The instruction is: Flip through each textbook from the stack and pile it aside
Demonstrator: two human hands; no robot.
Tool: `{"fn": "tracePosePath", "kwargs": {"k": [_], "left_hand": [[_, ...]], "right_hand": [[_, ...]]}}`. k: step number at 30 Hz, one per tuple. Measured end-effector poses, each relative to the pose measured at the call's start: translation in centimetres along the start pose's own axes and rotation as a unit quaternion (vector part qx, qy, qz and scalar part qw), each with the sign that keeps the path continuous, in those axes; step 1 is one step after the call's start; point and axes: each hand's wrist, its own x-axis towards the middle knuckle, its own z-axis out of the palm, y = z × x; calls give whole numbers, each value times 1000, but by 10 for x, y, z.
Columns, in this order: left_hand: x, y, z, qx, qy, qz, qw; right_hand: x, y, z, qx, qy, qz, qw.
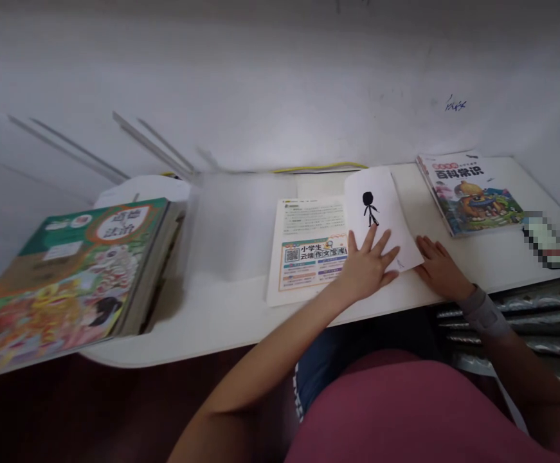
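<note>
An open book (pixel 308 225) lies in front of me, its left page printed with text and a coloured panel. On its white right page (pixel 390 212) is a black stick figure. My left hand (pixel 369 263) rests flat on the lower part of that page with the fingers spread. At the page's lower right corner lies my right hand (pixel 441 267), fingers stretched out and touching or very near the edge. It wears a grey band (pixel 485 308) at the wrist. Neither hand grips anything that I can see.
A thick stack of books (pixel 77 276) stands at the left of the white table (pixel 222 315). Toward the back right lies a picture-covered book (pixel 472 193), with a pixelated object (pixel 547 241) beside it. A yellow cable (pixel 323 167) runs along the wall.
</note>
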Motion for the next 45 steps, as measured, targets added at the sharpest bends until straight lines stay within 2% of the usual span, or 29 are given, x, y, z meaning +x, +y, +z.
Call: {"fn": "tracePosePath", "kwargs": {"k": [4,10,18,26,37,45], "left_hand": [[-6,-3,0,32,-33,-35,998],[-13,-4,-2,55,-42,-48,996],[2,20,3,69,-38,-21,997],[9,30,5,70,-60,-44,995],[23,54,28,68,2,-89,994],[26,58,31,78,24,-103,991]], "right_hand": [[0,0,4,-28,16,-3,999],[-1,1,7,-6,31,5,999],[1,7,16,43,56,32,997],[3,7,14,57,47,26,997],[2,7,11,107,45,32,993],[2,7,11,109,53,31,992]]}}
